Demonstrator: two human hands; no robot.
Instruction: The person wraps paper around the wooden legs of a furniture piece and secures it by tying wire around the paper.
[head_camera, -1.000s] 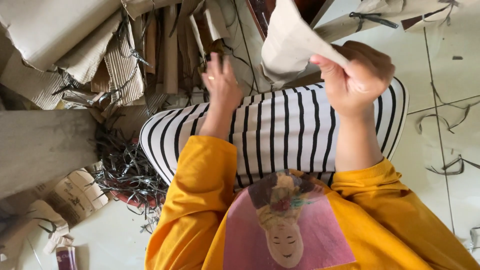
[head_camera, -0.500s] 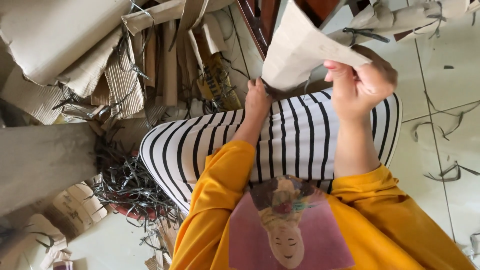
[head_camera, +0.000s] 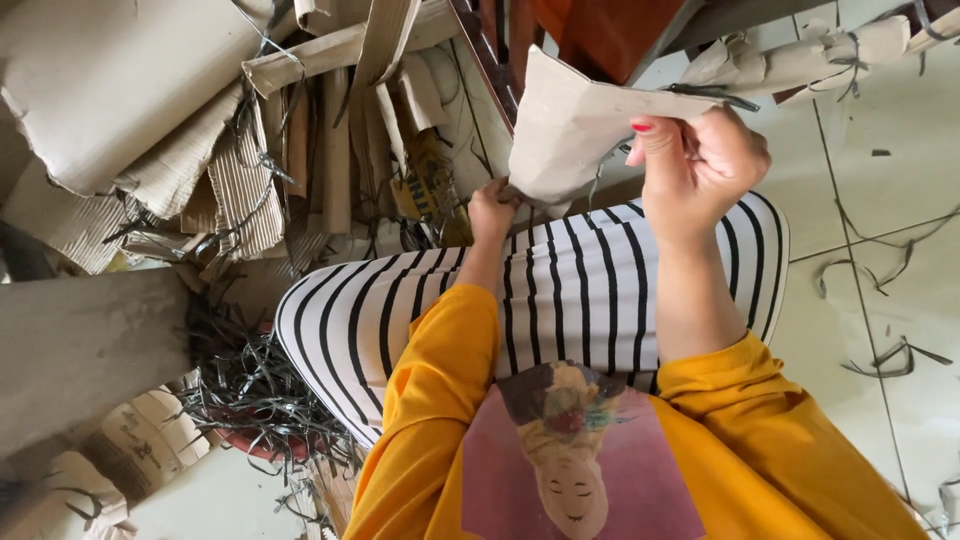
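Both hands hold a torn piece of cardboard above the striped lap. The right hand pinches its upper edge; the left hand seems closed on its lower corner, partly hidden. Cardboard scraps lie left.

A torn, creased sheet of plain brown cardboard is held aloft above the striped lap, pinched at its four-o'clock and eight-o'clock corners.
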